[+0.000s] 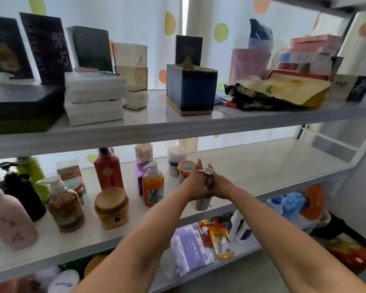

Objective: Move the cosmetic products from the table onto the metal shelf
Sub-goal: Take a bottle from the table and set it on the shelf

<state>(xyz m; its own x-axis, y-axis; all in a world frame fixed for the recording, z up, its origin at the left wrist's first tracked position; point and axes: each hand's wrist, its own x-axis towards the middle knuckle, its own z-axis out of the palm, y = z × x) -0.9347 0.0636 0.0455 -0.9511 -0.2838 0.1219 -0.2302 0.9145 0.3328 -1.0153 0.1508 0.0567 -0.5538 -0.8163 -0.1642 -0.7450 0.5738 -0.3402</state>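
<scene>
Both hands met over the middle tier of the metal shelf (262, 166). The left hand (193, 183) and right hand (219, 185) were closed around a dark, silver-capped bottle (208, 176) — cap above the fingers (199, 166), grey base below them, near the tier's front edge.

A slim dark bottle (207, 182) with a silver cap stands upright between both hands, its grey base on the metal shelf (262, 166) front edge.
</scene>
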